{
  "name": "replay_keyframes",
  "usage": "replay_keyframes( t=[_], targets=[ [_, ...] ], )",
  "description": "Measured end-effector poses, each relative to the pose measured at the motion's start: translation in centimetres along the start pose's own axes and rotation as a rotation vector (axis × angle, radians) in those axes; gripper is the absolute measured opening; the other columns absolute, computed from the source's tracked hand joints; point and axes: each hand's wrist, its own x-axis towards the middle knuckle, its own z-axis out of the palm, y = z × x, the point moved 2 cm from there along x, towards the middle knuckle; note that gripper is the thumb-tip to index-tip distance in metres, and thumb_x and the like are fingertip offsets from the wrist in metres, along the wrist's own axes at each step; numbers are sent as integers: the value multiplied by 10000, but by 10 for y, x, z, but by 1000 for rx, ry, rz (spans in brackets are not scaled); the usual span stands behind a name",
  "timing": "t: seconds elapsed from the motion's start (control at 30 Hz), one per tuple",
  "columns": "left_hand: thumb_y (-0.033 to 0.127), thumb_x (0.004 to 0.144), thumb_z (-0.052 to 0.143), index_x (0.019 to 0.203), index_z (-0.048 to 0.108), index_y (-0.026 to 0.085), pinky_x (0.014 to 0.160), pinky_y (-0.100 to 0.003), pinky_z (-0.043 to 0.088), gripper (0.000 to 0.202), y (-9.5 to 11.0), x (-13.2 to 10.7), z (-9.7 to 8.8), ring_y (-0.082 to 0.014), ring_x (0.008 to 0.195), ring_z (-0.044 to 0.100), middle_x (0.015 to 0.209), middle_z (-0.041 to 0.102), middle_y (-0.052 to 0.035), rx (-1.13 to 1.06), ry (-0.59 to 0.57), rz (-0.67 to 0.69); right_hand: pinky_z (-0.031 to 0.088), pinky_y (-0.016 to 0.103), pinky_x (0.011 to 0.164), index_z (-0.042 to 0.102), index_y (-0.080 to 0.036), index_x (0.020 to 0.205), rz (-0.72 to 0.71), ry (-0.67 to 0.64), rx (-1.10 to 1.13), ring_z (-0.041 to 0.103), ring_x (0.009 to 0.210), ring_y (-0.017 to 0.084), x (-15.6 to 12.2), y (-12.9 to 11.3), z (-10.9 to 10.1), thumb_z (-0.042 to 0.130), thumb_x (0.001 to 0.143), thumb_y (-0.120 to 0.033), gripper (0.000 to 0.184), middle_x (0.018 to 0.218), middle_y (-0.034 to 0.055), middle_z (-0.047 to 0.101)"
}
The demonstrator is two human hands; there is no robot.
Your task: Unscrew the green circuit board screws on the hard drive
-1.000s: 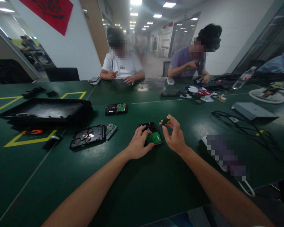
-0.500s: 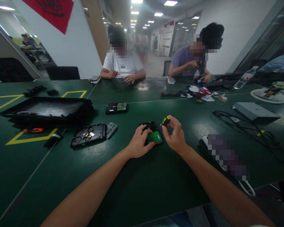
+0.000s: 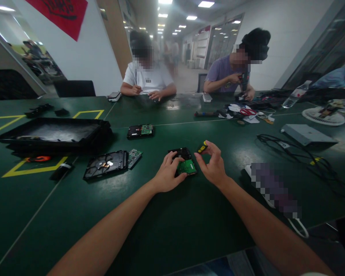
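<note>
the left hand [image 3: 169, 175] spreads over a hard drive [image 3: 188, 167], probably steadying it, while the right hand [image 3: 213, 165] pinches a yellow-and-black screwdriver [image 3: 202, 147].

Left hand [image 3: 169, 174] resting on a hard drive [image 3: 187, 157] that bears a green circuit board [image 3: 188, 167]; right hand [image 3: 213, 165], just beside it, pinching a yellow-and-black handle [image 3: 202, 147], possibly a screwdriver's. To the left on the green table [image 3: 161, 230]: a second hard drive [image 3: 105, 165], a loose circuit board [image 3: 135, 158] beside it, and a black tray [image 3: 53, 130].
</note>
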Motion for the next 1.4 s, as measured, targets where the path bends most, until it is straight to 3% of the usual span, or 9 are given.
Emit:
replay_keyframes(
  t=[0.17, 0.4, 0.6, 0.83, 1.03, 1.27, 1.4],
  targets=[
    [429, 924, 697, 1408, 507, 233, 1245, -649, 275, 556, 1, 0, -1, -403, 1576, 201, 1631, 320, -173, -2, 11, 6, 679, 455, 866, 281, -273, 1571, 26, -32, 21, 755, 984, 241, 0, -1, 1, 619, 1007, -257, 658, 1380, 159, 616],
    [447, 924, 702, 1425, 502, 231, 1250, -631, 276, 581, -1, 0, 0, -402, 1582, 186, 1640, 301, -178, -7, 10, 9, 693, 422, 762, 304, -300, 1550, 10, 24, -11, 747, 847, 209, 0, -2, 1, 679, 982, -289, 681, 1336, 130, 625],
    [457, 937, 685, 1423, 502, 228, 1253, -624, 277, 568, -1, 0, 0, -400, 1582, 184, 1639, 296, -175, 15, 0, 4, 681, 452, 861, 281, -272, 1584, 30, -21, 13, 759, 940, 231, 1, -2, -1, 626, 1002, -245, 676, 1367, 152, 634],
    [447, 935, 693, 1433, 496, 245, 1247, -645, 272, 572, 0, 0, 0, -402, 1585, 174, 1645, 295, -164, -1, -4, -4, 695, 415, 776, 336, -299, 1543, 12, 35, -25, 747, 854, 208, 0, -2, -3, 699, 970, -284, 679, 1352, 128, 633],
    [444, 935, 688, 1422, 500, 230, 1249, -637, 272, 565, 1, 0, -1, -407, 1580, 184, 1642, 300, -171, -7, -1, 4, 683, 440, 847, 290, -272, 1584, 26, -15, 8, 753, 950, 228, 0, -1, -2, 650, 987, -231, 698, 1406, 158, 607],
    [433, 936, 690, 1423, 502, 226, 1254, -627, 269, 561, 0, -1, 1, -403, 1578, 191, 1632, 306, -173, 16, 6, 14, 681, 423, 817, 332, -307, 1553, -5, 26, -8, 749, 858, 203, -2, 1, 0, 710, 962, -259, 703, 1300, 106, 646],
    [429, 931, 696, 1423, 500, 231, 1247, -641, 274, 565, -1, -1, 1, -409, 1575, 196, 1628, 312, -172, 10, 12, 16, 677, 439, 840, 299, -285, 1579, 6, -6, -5, 754, 916, 225, -1, 1, 0, 660, 982, -234, 699, 1334, 139, 635]
  ],
)
